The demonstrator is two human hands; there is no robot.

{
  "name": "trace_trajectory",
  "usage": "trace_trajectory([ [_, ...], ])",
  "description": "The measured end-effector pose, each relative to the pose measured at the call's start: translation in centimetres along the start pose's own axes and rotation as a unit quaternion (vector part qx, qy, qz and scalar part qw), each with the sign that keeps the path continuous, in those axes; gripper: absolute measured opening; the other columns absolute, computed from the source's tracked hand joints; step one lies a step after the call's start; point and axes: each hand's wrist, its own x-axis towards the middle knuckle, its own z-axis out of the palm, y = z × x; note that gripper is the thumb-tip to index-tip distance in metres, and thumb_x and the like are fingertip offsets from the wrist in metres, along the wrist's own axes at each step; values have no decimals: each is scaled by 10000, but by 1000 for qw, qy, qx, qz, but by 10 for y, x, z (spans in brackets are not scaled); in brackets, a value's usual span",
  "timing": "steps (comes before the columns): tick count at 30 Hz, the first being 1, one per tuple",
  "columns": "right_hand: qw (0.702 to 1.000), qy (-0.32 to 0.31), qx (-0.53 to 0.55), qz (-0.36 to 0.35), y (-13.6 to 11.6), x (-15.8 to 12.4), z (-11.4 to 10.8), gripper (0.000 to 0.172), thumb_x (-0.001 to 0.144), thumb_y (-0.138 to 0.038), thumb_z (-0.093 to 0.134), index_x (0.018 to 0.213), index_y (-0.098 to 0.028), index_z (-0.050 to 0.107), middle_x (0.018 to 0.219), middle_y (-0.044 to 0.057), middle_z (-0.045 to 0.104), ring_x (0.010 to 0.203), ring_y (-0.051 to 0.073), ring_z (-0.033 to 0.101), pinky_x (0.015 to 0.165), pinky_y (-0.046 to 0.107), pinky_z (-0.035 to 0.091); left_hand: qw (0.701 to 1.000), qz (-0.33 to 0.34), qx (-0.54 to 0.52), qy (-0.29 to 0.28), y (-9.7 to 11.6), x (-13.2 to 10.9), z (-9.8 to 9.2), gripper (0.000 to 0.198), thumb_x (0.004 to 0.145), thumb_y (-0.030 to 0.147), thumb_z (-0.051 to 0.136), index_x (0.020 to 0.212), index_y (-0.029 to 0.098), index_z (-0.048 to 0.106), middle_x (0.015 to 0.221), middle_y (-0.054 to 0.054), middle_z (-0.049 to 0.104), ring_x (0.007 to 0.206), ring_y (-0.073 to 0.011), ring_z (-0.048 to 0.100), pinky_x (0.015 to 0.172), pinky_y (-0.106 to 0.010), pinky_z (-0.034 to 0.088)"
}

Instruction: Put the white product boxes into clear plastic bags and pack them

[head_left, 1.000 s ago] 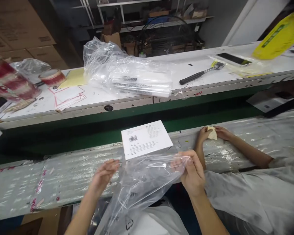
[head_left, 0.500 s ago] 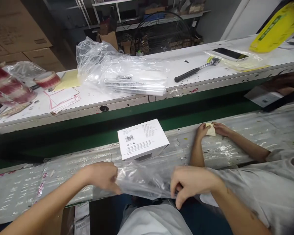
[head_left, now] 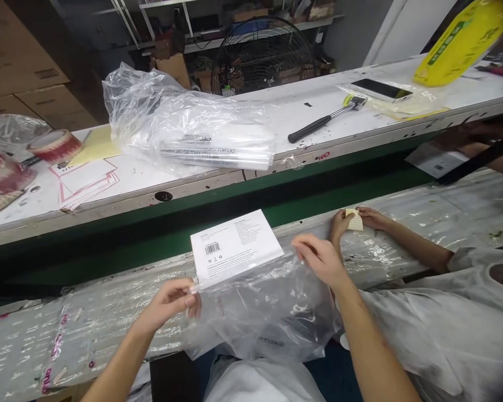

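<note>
A clear plastic bag [head_left: 268, 312] is stretched between my hands, its upper edge lying along the near side of a white box [head_left: 235, 240] with printed text and a barcode. My left hand [head_left: 174, 301] pinches the bag's left corner beside the box's near left corner. My right hand [head_left: 318, 257] has its fingers closed on the bag's right corner, just right of the box. The box rests on the plastic-covered ledge, and its near edge shows through or under the film.
On the white shelf lie a bundle of clear bags [head_left: 193, 131], tape rolls [head_left: 54, 146], a black-handled hammer [head_left: 327, 120], a phone [head_left: 381, 89] and a yellow pack [head_left: 461, 44]. At the right, another person's hands [head_left: 354, 219] hold a small yellow paper.
Both hands have risen toward the box and spread the bag wider. Its edge now reaches the box's near side. The view has shifted slightly.
</note>
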Motion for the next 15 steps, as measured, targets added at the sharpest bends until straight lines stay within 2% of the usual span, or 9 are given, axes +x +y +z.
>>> trace_trajectory([
  [2,999,8,-31,-12,-1,44,11,247,979,-422,480,911,-225,611,661,-32,522,589,125,460,618,277,354,977,49,-104,182,-10,13,4,311,822,418,740,666,180,617,519,17,582,492,-132,578,518,-229,450],
  [4,1000,-24,-11,12,4,88,26,242,942,-432,490,895,-225,606,671,-32,532,637,134,473,638,272,354,924,40,-171,339,-15,35,7,365,702,440,834,656,178,584,531,46,536,469,-91,505,485,-195,396],
  [6,998,-48,23,45,15,123,42,250,884,-442,501,831,-213,586,713,-20,555,693,145,491,655,267,363,885,14,-179,430,-16,61,5,466,574,502,885,663,177,563,557,62,502,475,-74,447,475,-188,362],
  [8,995,-56,46,71,26,147,53,272,828,-463,502,766,-203,554,746,-4,571,716,156,503,655,270,375,870,6,-121,479,-12,85,-5,533,531,591,856,650,180,537,569,63,478,495,-76,421,479,-196,344],
  [10,992,-70,52,95,34,161,57,309,793,-503,508,734,-201,535,708,3,565,671,165,507,626,279,388,864,1,-54,500,-8,103,-20,532,569,642,790,646,188,523,577,58,472,518,-88,428,489,-206,340],
  [13,987,-91,46,123,36,171,56,339,761,-530,568,717,-195,546,652,7,563,617,172,513,584,287,395,872,-24,-18,489,-4,117,-42,482,601,607,779,676,188,552,590,44,515,530,-108,466,485,-219,348],
  [15,988,-79,33,130,35,173,55,328,801,-513,568,752,-189,569,672,7,572,617,163,515,572,279,391,878,-37,-11,478,-5,121,-49,449,624,542,814,665,176,558,580,37,528,520,-112,477,470,-221,351],
])
